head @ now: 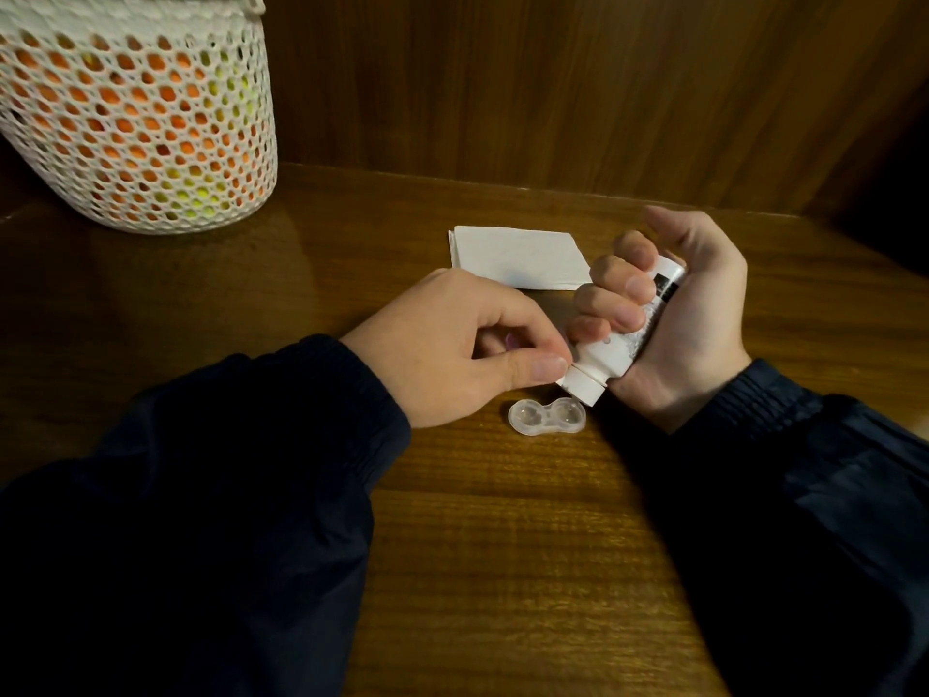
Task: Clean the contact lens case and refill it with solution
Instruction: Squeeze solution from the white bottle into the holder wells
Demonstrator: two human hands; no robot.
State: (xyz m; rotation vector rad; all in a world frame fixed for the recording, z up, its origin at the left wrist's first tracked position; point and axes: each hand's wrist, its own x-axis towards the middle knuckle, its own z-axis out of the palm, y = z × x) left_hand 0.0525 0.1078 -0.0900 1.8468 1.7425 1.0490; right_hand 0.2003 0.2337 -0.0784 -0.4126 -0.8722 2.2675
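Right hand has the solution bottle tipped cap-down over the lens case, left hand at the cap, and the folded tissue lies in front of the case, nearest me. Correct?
Not quite. In the head view the tissue lies behind the lens case, toward the wall. The rest holds: the right hand grips the bottle cap-down over the case, left hand at the cap.

Dark brown wood-grain counter (502, 520) has a clear two-well plastic lens case (547, 417), folded white tissue (520, 256), and white mesh basket (141, 123) sitting on it.

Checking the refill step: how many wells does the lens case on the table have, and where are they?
2. The contact lens case lies open on the table: one well on its left, one on its right, just under the bottle cap. No lids visible.
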